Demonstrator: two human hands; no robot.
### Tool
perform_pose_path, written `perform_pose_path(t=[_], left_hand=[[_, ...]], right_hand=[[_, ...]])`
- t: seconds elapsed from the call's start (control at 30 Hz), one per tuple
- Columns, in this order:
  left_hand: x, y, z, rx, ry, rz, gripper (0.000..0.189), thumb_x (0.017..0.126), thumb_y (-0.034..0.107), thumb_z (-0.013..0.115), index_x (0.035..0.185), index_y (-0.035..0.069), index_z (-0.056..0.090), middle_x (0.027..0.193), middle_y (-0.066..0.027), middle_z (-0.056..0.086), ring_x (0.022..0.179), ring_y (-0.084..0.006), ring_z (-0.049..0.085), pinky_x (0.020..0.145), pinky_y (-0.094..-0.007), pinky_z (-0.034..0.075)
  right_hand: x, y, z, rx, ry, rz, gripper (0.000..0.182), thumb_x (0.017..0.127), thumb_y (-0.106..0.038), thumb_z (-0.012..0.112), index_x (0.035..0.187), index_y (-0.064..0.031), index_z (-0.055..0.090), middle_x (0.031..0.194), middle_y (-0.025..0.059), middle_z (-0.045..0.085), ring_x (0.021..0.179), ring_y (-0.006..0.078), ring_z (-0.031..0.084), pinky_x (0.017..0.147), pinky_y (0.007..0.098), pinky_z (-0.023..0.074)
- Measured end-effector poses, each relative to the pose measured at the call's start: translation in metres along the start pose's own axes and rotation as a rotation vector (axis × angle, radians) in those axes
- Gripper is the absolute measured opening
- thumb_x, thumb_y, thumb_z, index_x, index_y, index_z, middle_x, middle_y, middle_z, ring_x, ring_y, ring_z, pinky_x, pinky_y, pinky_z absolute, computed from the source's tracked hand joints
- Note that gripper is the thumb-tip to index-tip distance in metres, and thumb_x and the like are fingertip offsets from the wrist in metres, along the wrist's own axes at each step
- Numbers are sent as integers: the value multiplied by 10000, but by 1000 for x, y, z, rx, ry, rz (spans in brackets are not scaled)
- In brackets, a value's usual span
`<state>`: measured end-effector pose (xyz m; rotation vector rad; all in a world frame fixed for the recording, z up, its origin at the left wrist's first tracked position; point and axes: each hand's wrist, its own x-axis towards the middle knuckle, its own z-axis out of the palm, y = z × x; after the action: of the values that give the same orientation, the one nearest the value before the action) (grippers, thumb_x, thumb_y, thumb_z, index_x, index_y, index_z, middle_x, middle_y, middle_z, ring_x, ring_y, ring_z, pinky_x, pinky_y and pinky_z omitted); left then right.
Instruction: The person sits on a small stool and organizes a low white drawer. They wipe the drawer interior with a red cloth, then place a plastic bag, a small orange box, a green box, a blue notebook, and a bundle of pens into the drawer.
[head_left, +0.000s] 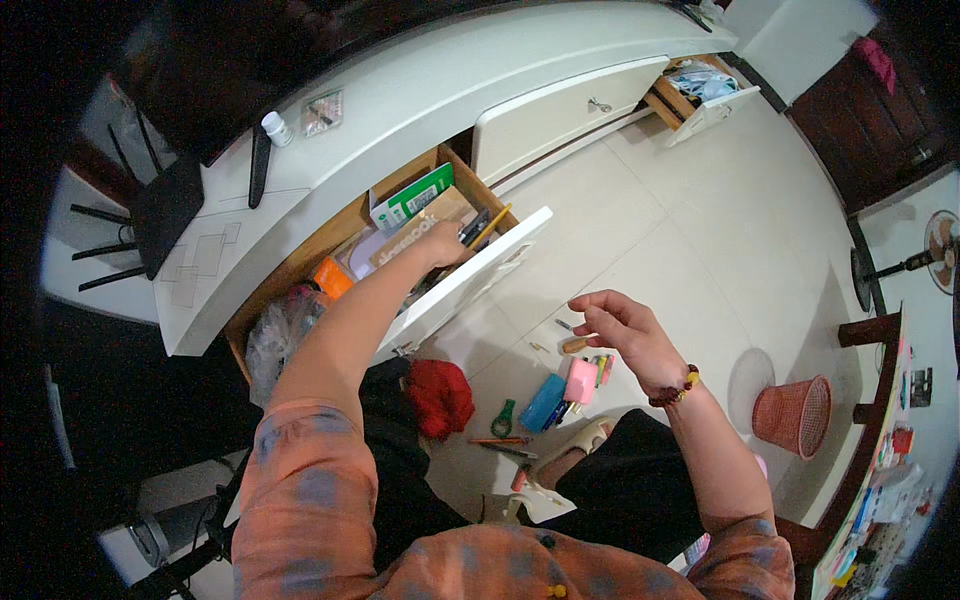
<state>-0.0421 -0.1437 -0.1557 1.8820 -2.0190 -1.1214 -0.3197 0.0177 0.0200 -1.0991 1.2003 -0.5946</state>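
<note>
My left hand (444, 246) reaches into an open wooden drawer (534, 225) beside a yellow pencil (492, 225) and dark pen-like items; its fingertips are hidden, so any hold is unclear. In the drawer lie a cardboard box (420, 221), a green and white box (412, 199), an orange box (332, 276) and clear plastic bags (277, 345). My right hand (613, 322) hangs over the floor with fingers curled and apart, holding nothing visible. Below it are a wooden-handled item (574, 346), a pink case (581, 380), a blue case (544, 403), a green round object (503, 420) and a red cloth (439, 398).
A white cabinet top (390, 90) carries a black router (169, 214) and a white bottle (277, 129). Another open drawer (712, 112) stands at the upper right. On the right are a pink mesh basket (791, 416), a fan (907, 262) and a cluttered table (862, 495).
</note>
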Motion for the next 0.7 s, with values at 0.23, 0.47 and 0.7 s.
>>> perform_pose_path(t=[0.23,0.47,0.7], left_hand=[[3,-14,-2,-318,-91,27,491,660,156,775,1110,33,623,1109,-168,625,996,-254,605,857,-325,474],[7,-20,1,-337,-4,32,497,715,61,674,1199,27,571,1122,-179,617,1032,-265,593,875,-327,464],[-7,4,-1,-62,82,126,487,729,128,684,1199,65,571,1084,-185,630,1008,-288,600,882,-357,455]], right_hand=[[3,4,5,-5,-19,0,327,940,-322,519,1115,-50,572,1074,28,596,936,112,558,777,258,445],[-6,-1,2,-16,21,5,325,935,-303,531,1108,-32,578,1031,35,600,914,116,559,763,262,464],[-10,1,-9,-78,56,25,325,932,-314,520,1117,-54,578,1078,47,600,966,143,574,851,297,450]])
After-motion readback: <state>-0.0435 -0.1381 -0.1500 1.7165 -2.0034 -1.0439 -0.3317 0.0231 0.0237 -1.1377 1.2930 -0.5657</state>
